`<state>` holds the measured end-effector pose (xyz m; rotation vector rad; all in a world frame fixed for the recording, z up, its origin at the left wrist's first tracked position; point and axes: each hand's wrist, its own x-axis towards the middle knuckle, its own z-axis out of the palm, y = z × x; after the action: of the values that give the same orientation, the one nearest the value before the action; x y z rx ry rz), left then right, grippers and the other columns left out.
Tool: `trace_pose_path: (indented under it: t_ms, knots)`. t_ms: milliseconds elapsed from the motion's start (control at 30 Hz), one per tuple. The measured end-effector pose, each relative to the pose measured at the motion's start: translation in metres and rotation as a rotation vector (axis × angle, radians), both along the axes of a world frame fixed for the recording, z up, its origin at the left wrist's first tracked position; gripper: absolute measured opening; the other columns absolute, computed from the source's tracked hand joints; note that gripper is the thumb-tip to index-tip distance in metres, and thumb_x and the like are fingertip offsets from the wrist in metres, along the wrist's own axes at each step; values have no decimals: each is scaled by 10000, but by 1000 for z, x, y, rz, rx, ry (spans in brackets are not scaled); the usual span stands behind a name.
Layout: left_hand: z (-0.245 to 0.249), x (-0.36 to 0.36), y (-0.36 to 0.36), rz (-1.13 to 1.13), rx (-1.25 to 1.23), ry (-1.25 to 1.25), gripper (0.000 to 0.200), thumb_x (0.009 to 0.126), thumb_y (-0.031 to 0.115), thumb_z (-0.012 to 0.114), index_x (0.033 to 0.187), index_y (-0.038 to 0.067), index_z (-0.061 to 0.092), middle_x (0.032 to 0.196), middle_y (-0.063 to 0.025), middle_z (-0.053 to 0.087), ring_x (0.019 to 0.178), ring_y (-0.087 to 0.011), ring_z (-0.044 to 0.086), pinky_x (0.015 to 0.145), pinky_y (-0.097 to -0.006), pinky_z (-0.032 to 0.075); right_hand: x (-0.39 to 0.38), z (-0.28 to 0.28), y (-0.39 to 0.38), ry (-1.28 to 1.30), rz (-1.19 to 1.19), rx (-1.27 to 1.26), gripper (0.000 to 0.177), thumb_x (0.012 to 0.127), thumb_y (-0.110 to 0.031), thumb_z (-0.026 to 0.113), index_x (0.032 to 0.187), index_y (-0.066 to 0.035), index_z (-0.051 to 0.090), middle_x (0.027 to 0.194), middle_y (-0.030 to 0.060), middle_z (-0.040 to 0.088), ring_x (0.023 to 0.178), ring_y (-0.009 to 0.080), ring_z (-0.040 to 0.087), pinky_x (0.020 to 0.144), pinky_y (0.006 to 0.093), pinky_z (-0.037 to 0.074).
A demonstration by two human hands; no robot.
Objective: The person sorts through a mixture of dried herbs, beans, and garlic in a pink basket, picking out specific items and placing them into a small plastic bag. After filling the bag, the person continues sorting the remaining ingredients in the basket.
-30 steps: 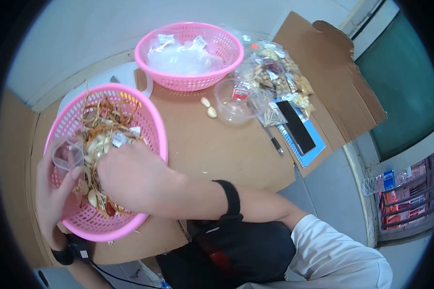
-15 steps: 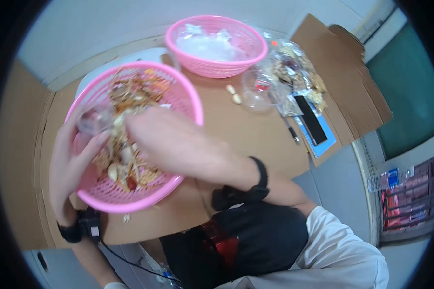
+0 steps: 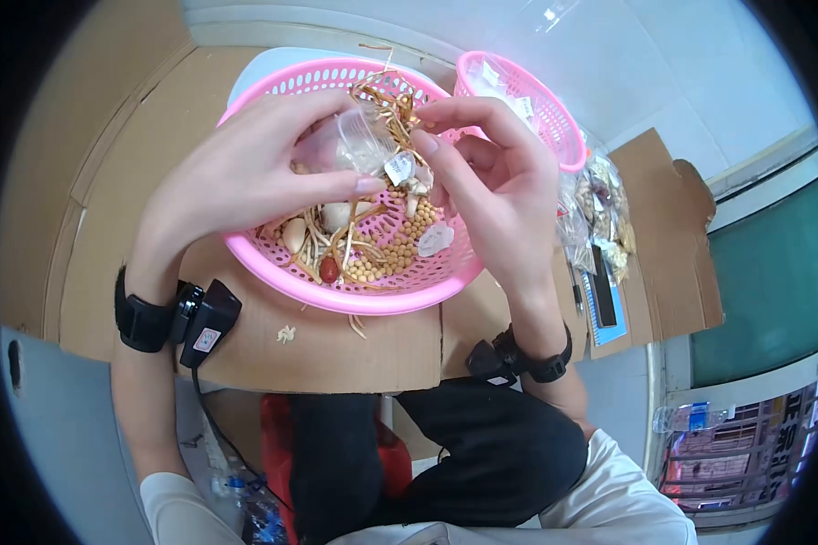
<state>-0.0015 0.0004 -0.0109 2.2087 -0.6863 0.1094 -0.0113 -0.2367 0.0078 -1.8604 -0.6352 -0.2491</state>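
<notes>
My left hand (image 3: 259, 168) is closed around a clear plastic cup (image 3: 350, 145), tipped on its side above a pink basket (image 3: 354, 298). A small white label (image 3: 399, 169) shows at the cup's mouth. Close to that mouth, my right hand (image 3: 504, 173) pinches thin brown dried strands (image 3: 395, 109) between thumb and index finger. Beneath both hands the basket holds yellow soybeans (image 3: 368, 268), a red date (image 3: 329, 269), a pale garlic clove (image 3: 294, 234), pale strips and a whitish translucent piece (image 3: 435, 240).
Behind at the right stands a second pink basket (image 3: 568, 136) with clear plastic items. Farther right are bags of dried goods (image 3: 604, 204), a black phone (image 3: 603, 286) on a blue notebook (image 3: 620, 327), and a pen (image 3: 577, 295). Crumbs (image 3: 286, 334) lie on the cardboard (image 3: 382, 350).
The view has shifted. My right hand has moved up from inside the basket to the cup's mouth, with strands at its fingertips. The cup has tilted toward the right hand.
</notes>
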Motion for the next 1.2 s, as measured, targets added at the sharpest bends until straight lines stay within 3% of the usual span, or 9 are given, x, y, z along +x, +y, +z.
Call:
trace_pose_path:
  t_ms: [167,600,700,767,800,867,900,1000,1200]
  knots:
    - [-1,-2,0,-6,16,-30,600,840,293,866,1308,22,607,1183,-98,655,1085,-213,622,968,-369,505,-16,8,3,-85,37,-36,258,1003,31,617,1258,67,645,1203,114,721,622,57,604,554,212,481]
    - [-3,2,0,-54,44,-58,641,803,309,890,1301,25,603,1208,-104,657,1111,-210,634,971,-348,515,-42,25,-5,-142,-11,-21,414,1000,69,530,1411,48,570,1303,155,706,683,50,639,587,214,502]
    - [-4,-1,-1,-26,8,-22,668,808,298,883,1343,22,596,1246,-112,658,1138,-211,638,996,-344,510,-30,19,-23,-196,-114,-198,347,984,34,602,1328,23,640,1235,137,742,739,111,686,658,263,541]
    - [-4,-3,-2,-18,19,-44,668,812,292,878,1353,21,595,1256,-116,657,1147,-213,636,1002,-344,509,-18,14,-36,-544,-136,-693,208,934,-23,669,1135,-6,719,1055,162,760,710,282,715,730,397,584]
    - [-6,-4,-2,-1,36,-63,667,817,285,873,1362,21,593,1266,-121,656,1156,-215,635,1008,-343,508,-19,14,-35,-547,-133,-704,208,934,-23,669,1135,-6,719,1055,162,760,710,282,715,730,397,584]
    - [-13,-1,-1,6,25,-100,669,817,282,873,1364,18,591,1263,-124,655,1157,-216,634,1007,-345,510,-19,12,-29,-329,-115,-795,137,884,-47,688,1000,0,747,952,202,750,776,392,712,799,457,581]
    - [-15,0,0,9,31,-135,672,818,278,874,1366,15,589,1260,-127,655,1159,-218,634,1007,-348,511,-18,17,-24,-165,-123,-902,166,883,-58,739,1030,17,763,922,159,770,836,302,749,770,391,582]
    - [-6,-3,-1,11,64,-61,710,808,289,890,1384,15,578,1271,-132,652,1176,-229,634,1025,-352,510,-4,13,-14,-33,-4,-1120,213,840,-73,762,1033,16,774,925,181,769,840,326,751,778,398,585]
    - [-4,-5,0,-5,42,-51,738,811,287,895,1409,6,566,1293,-144,644,1217,-245,631,1066,-361,501,16,-11,-3,69,100,-1152,246,821,-84,743,1037,29,772,888,235,748,828,367,739,797,444,579]
